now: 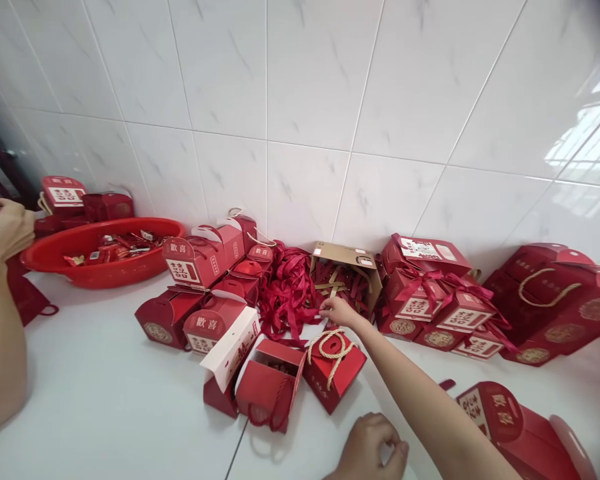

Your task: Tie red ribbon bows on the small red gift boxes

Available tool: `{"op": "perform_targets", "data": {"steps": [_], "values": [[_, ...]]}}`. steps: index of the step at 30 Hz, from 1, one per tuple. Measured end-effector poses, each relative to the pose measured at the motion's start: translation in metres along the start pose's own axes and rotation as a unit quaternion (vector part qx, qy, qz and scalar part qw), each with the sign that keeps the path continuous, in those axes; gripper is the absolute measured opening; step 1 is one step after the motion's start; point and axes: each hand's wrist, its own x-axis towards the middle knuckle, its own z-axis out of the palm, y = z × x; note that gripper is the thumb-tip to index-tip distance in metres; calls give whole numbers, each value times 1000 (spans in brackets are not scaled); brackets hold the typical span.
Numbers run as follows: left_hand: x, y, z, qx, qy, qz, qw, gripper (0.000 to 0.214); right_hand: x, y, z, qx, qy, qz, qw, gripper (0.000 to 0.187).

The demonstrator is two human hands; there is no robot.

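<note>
Right hand [339, 312] is stretched well forward in the head view (only camera going, so that's the lot), fingers bent in at the right edge of a tangled heap of red satin ribbons [287, 287]. Can't tell whether it's got hold of a strand or is only touching one. That heap lies between the stacked double-happiness boxes [184, 270] and an open cardboard carton [343, 253] with red and gold strips [337, 283] inside. Just nearer than the hand stands a cord-handled red favour box [341, 387]. Left hand [370, 443] is low in front, loosely curled, thumb apart from the fingers, nothing in it that I can see.

I'd call the step in hand picking at the ribbons. Freeing one calls for a firm pinch on a single strand and a slow pull, imo.

Far left, a co-worker's hand [5, 230] holds something red near a red plastic basin [105, 275] of wrapped sweets [115, 250].
</note>
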Motion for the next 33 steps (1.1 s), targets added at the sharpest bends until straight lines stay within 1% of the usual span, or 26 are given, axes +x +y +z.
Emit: {"op": "perform_targets", "data": {"steps": [2, 4, 5, 8, 9, 10, 11, 13, 15, 17, 18, 19, 21, 22, 23, 24, 25, 26, 27, 28, 29, 31, 33], "values": [[-1, 6, -3, -5, 1, 0, 1000, 14, -8, -14, -17, -1, 55, -13, 998, 28], [-1, 10, -5, -11, 1, -2, 1000, 17, -20, -31, -39, 2, 138, -32, 990, 24], [-2, 12, -6, -13, -1, -2, 1000, 19, -27, -40, -51, 6, 192, -40, 981, 24], [-5, 18, -10, -13, -10, 5, 1000, 19, -62, -66, -86, 27, 333, -76, 940, 31], [-6, 20, -12, -11, -14, 9, 1000, 17, -77, -73, -96, 39, 381, -98, 919, 31], [-8, 24, -14, -7, -17, 16, 1000, 15, -94, -79, -104, 66, 441, -139, 884, 28], [-9, 29, -17, -5, -17, 24, 1000, 12, -112, -82, -111, 90, 471, -170, 861, 24], [-13, 42, -23, -6, -16, 52, 998, 10, -149, -84, -119, 117, 496, -204, 836, 21], [-16, 60, -30, -19, -14, 93, 995, 10, -184, -79, -121, 106, 520, -204, 822, 21], [-16, 79, -36, -31, -9, 127, 991, 10, -216, -71, -118, 71, 549, -178, 814, 15], [-15, 88, -39, -30, 5, 130, 991, 12, -230, -66, -114, 45, 546, -161, 821, 10], [-13, 96, -42, -24, 27, 125, 992, 19, -241, -62, -110, 13, 525, -146, 839, 6], [-5, 108, -46, -13, 80, 107, 991, 35, -257, -55, -98, -52, 454, -121, 881, 5], [0, 113, -47, -10, 98, 100, 990, 41, -261, -52, -91, -72, 416, -108, 900, 6], [5, 118, -48, -10, 97, 95, 991, 43, -264, -49, -84, -77, 386, -94, 914, 8], [11, 122, -49, -15, 74, 90, 993, 43, -265, -45, -78, -66, 364, -79, 926, 11], [16, 127, -50, -30, 28, 79, 996, 42, -266, -41, -72, -41, 345, -63, 935, 15], [21, 132, -51, -60, -36, 58, 996, 39, -266, -37, -67, -7, 326, -49, 944, 18], [25, 136, -51, -104, -102, 26, 989, 36, -266, -33, -63, 31, 306, -33, 951, 22], [28, 140, -51, -152, -158, -12, 976, 33, -267, -29, -60, 68, 287, -16, 955, 25], [31, 142, -51, -197, -200, -53, 959, 33, -268, -25, -57, 101, 269, 2, 958, 27], [35, 143, -50, -256, -250, -118, 926, 38, -272, -19, -54, 144, 248, 28, 958, 32], [37, 141, -49, -284, -277, -151, 906, 41, -280, -15, -53, 146, 239, 33, 959, 34]]}}
